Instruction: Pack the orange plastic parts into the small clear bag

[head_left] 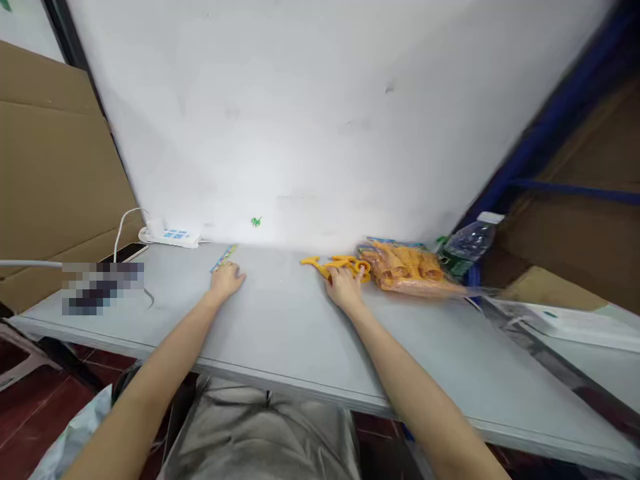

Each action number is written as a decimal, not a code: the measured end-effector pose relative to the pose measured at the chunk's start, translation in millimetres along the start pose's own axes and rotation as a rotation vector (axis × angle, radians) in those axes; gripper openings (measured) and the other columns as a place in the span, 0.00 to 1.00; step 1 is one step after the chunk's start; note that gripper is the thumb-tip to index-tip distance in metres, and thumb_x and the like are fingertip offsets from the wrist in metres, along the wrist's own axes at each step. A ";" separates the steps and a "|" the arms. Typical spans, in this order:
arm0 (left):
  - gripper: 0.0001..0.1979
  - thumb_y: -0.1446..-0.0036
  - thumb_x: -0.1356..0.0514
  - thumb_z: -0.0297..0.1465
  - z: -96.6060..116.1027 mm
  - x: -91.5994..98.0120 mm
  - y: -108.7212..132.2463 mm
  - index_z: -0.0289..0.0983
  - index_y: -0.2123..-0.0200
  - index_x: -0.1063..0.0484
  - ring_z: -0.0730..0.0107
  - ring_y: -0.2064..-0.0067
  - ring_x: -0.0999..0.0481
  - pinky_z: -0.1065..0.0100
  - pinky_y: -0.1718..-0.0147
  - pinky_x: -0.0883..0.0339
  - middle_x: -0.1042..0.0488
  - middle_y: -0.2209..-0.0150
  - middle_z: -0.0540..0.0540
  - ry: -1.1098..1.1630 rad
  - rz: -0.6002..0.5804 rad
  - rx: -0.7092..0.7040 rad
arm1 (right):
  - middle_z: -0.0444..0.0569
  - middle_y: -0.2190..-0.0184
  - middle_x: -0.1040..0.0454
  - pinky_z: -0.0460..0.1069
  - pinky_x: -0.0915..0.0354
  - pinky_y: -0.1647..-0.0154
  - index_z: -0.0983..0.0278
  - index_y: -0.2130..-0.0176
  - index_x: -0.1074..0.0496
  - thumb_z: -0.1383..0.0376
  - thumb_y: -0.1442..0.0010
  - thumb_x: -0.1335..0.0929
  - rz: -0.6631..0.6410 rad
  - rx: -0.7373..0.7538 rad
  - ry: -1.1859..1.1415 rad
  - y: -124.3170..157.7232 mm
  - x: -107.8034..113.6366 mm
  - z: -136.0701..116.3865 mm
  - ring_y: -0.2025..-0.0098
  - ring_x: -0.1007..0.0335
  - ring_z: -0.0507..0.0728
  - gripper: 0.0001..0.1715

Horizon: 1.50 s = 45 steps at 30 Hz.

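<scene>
My left hand (227, 280) rests on the grey table with the thumb spread away from the fingers. Its fingertips are at the near end of a narrow, colourful printed strip (227, 254); whether they press on it is hard to see. Over several loose yellow plastic pieces (313, 261) lies my right hand (345, 287), fingers spread and touching them. One of these pieces has a round ring-like end (363, 267). Just right of them sits a clear plastic bag (410, 267) packed with similar yellow-orange pieces, with blue printed card along its back edge.
A clear bottle (470, 247) with a white cap leans behind the bag. At the left are a white power strip (175, 237), a phone (125, 253), cables and a blurred-out patch. White wall (300, 133) stands behind the table; cardboard (50, 167) flanks the left.
</scene>
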<state>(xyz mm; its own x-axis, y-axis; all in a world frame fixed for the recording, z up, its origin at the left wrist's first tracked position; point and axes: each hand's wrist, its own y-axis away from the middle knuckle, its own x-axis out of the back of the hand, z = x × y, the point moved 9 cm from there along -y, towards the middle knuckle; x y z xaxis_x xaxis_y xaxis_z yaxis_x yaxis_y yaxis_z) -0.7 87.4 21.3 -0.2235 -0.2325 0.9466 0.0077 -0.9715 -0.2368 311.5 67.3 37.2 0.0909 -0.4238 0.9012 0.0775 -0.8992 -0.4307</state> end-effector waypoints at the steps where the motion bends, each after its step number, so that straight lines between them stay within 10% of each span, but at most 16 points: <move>1: 0.16 0.43 0.46 0.39 -1.3 0.5 -0.2 0.37 0.56 0.27 0.58 0.46 0.30 0.61 0.46 0.40 0.27 0.50 0.42 0.003 0.012 0.009 | 0.60 0.54 0.26 0.73 0.68 0.39 0.68 0.53 0.29 0.68 0.40 0.39 -0.004 -0.002 0.002 -0.3 -0.6 1.2 0.48 0.36 0.66 0.17; 13: 0.24 0.40 0.51 0.42 -8.0 -15.0 -3.2 0.35 0.46 0.33 0.56 0.36 0.43 0.55 0.40 0.51 0.38 0.39 0.36 -0.035 -0.068 0.062 | 0.59 0.53 0.27 0.66 0.48 0.41 0.66 0.49 0.31 0.61 0.39 0.38 0.287 0.123 -0.473 -1.5 26.1 0.0 0.52 0.31 0.63 0.21; 22: 0.20 0.41 0.49 0.32 -15.1 -2.5 -11.7 0.35 0.46 0.33 0.56 0.36 0.43 0.50 0.38 0.54 0.38 0.38 0.36 -0.023 -0.077 0.033 | 0.55 0.55 0.27 0.59 0.36 0.47 0.63 0.52 0.30 0.64 0.43 0.35 -0.028 0.338 -0.732 2.6 9.0 -24.9 0.52 0.31 0.61 0.19; 27: 0.21 0.42 0.50 0.26 30.3 9.4 -21.3 0.35 0.45 0.35 0.64 0.41 0.34 0.66 0.43 0.43 0.33 0.42 0.41 0.082 -0.100 -0.073 | 0.55 0.54 0.27 0.59 0.36 0.47 0.62 0.51 0.30 0.65 0.43 0.35 -0.105 0.315 -0.692 4.0 1.0 -22.4 0.51 0.31 0.61 0.19; 36: 0.17 0.45 0.44 0.34 99.9 -8.4 -16.0 0.36 0.52 0.31 0.57 0.49 0.27 0.63 0.55 0.34 0.27 0.49 0.36 -0.127 -0.349 -0.051 | 0.56 0.54 0.27 0.59 0.36 0.48 0.63 0.51 0.30 0.65 0.45 0.32 -0.144 0.248 -0.682 1.8 -10.6 -13.7 0.55 0.27 0.60 0.20; 45: 0.11 0.44 0.49 0.29 149.0 15.5 1.2 0.37 0.62 0.29 0.62 0.56 0.25 0.63 0.53 0.38 0.22 0.60 0.43 -0.001 -0.100 -0.404 | 0.54 0.53 0.25 0.64 0.46 0.40 0.62 0.51 0.29 0.66 0.44 0.33 -0.087 0.369 -0.582 -8.2 14.7 -58.0 0.51 0.29 0.61 0.19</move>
<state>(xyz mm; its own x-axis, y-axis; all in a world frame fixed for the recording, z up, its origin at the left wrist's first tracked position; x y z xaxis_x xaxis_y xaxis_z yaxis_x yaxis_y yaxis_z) 141.0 75.9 68.3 -0.2032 -0.1384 0.9693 -0.3969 -0.8933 -0.2107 254.6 62.2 56.8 0.5788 -0.1319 0.8047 0.4320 -0.7874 -0.4398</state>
